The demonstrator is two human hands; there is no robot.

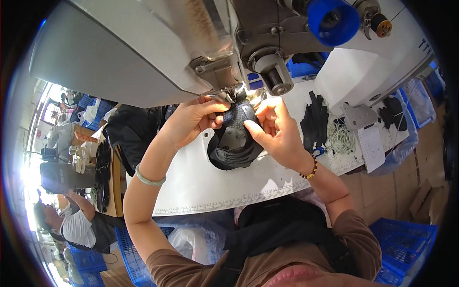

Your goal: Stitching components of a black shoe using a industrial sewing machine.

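A looped black fabric band (pixel 234 158) lies under the head of a sewing machine (pixel 234 91), its upper part right at the needle area. My left hand (pixel 196 119) pinches the band's left edge between thumb and fingers, close to the presser foot. On the other side, my right hand (pixel 277 129) has its thumb against the band, with the fingers curled at its right edge. The lower part of the loop curves down onto the white table (pixel 191 191). Fingers and machine parts hide the exact stitching point.
Right of the machine lie black strips (pixel 314 119), a tangle of pale cord (pixel 340 138) and a white card (pixel 371 146). A black bag-like bundle (pixel 134 134) sits at left. Blue crates (pixel 401 244) stand below. A co-worker (pixel 79 220) sits at far left.
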